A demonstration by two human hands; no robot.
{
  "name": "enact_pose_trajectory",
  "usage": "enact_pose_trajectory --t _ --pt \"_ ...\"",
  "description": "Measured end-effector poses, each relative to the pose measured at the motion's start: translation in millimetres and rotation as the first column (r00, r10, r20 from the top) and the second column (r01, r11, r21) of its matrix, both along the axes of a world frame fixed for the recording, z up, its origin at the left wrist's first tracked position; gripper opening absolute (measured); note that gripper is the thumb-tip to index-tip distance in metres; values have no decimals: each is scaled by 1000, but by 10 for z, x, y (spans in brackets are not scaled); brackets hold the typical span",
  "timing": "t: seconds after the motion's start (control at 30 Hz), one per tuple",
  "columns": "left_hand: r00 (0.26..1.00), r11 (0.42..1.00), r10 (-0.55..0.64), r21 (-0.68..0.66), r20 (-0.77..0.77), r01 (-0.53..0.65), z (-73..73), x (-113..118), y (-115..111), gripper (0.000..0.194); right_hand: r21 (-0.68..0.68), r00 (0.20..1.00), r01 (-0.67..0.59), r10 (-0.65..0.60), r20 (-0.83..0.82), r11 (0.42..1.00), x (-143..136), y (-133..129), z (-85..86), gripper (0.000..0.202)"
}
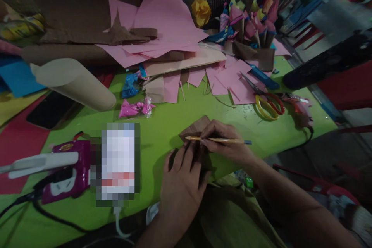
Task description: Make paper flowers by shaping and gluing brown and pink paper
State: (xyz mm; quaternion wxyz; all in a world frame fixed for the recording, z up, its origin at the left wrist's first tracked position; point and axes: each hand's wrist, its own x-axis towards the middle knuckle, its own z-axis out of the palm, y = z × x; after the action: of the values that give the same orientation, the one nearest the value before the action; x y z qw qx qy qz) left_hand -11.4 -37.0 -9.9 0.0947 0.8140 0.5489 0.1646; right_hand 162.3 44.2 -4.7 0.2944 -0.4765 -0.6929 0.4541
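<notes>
At the far left of the green desk (pixel 162 124), a black phone (pixel 50 110) was laid on red paper (pixel 17 143), and below it a white plug (pixel 46 161) was seated in a maroon power strip (pixel 87 159). Just beside the strip, a device (pixel 119 155) with a blurred-out screen was joined to a white cable (pixel 117 217). A beige paper roll (pixel 78 85) was set behind these, with a blue packet (pixel 130 85) and a pink packet (pixel 132 108) near its right end. At the middle of the near edge, the left hand (pixel 183 182) was laid palm down, its grip spread, the fingers rested over the near part of a piece of brown paper (pixel 195 126). The paper was placed on the desk beneath both hands. Behind it, pink sheets (pixel 165 15) were heaped. By the right hand (pixel 225 139), a pencil (pixel 229 140) was pinched in the grip, its pointed end turned left over the paper. Farther right, scissors (pixel 267 108) with yellow and red handles were laid near a blue cutter (pixel 264 76), and a glue gun (pixel 300 110) was placed just beside them.
</notes>
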Motion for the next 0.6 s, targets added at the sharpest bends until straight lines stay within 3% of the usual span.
enact_pose_trajectory --t 0.17,0.4,0.6 --pt "1000 1000 -3 -7 5 3 6 -13 6 45 134 986 161 -166 27 978 9 26 41 15" --pt "1000 1000 -3 6 -13 3 -7 -30 28 46 292 902 405 -431 30 867 42 73 50 14" --pt "999 1000 -19 8 -41 19 -16 -57 21 47 340 869 469 -496 -9 815 72 110 27 14"
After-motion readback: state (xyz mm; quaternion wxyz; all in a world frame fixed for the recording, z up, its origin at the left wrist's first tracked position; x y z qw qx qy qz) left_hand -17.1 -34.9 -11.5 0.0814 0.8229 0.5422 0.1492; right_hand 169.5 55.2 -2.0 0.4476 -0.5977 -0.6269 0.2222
